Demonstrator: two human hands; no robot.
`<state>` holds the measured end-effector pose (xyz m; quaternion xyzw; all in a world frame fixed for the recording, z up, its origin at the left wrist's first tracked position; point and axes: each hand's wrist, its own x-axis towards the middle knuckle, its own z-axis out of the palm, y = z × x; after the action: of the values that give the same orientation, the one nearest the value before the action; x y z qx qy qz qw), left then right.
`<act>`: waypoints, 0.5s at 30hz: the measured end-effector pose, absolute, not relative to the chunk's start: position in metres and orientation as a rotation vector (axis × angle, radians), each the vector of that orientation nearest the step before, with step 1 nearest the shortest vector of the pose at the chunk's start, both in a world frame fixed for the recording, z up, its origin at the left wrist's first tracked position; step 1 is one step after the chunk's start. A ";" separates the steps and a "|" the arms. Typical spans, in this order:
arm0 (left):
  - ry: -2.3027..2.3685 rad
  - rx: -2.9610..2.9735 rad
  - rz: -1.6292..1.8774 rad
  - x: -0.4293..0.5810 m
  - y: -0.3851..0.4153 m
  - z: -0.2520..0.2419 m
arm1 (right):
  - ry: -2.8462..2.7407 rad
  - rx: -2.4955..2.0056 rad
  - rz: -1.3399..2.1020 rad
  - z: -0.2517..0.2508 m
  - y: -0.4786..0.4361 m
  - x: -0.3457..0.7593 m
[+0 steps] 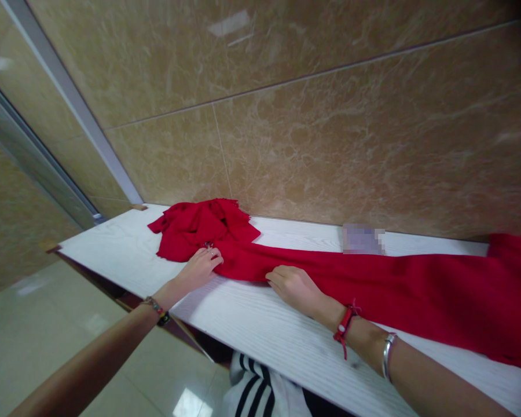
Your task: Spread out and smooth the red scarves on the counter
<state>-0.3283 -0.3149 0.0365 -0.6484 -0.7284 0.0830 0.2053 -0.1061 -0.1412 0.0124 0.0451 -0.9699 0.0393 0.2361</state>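
A long red scarf [373, 278] lies stretched along a white wooden table [252, 324], bunched into a heap at its left end [200, 229]. My left hand [200, 267] rests on the scarf's near edge just below the heap, fingers curled onto the cloth. My right hand [293, 286] lies a little to the right on the same near edge, fingers bent and pressing the fabric. A beaded bracelet sits on my left wrist; a red string and a silver bangle sit on my right wrist.
A tan marble-tiled wall [330, 127] rises directly behind the table. A metal frame [69, 98] runs diagonally at left. A small blurred object [363, 239] sits by the wall. Glossy floor tiles [47, 330] lie below left; striped clothing [260, 391] shows under the table edge.
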 end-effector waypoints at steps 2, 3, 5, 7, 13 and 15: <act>-2.031 -1.808 0.223 -0.330 -0.315 0.036 | -2.644 0.128 0.091 0.013 -0.141 -0.106; -2.031 -1.801 0.216 -0.332 -0.316 0.038 | -2.634 0.129 0.081 0.013 -0.141 -0.106; -2.013 -1.779 0.204 -0.337 -0.316 0.045 | -2.595 0.128 0.060 0.014 -0.141 -0.106; -1.975 -1.763 0.202 -0.340 -0.316 0.055 | -2.531 0.120 0.045 0.013 -0.139 -0.106; -1.991 -1.838 0.275 -0.331 -0.322 0.061 | -2.502 0.088 0.040 0.010 -0.137 -0.106; -1.980 -1.897 0.321 -0.329 -0.326 0.056 | -2.534 0.085 0.048 0.011 -0.137 -0.106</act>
<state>-0.3290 -0.3261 0.0555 -0.6746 -0.7043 0.1141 0.1894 -0.1065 -0.1375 0.0112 0.0321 -0.9538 0.0182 0.2981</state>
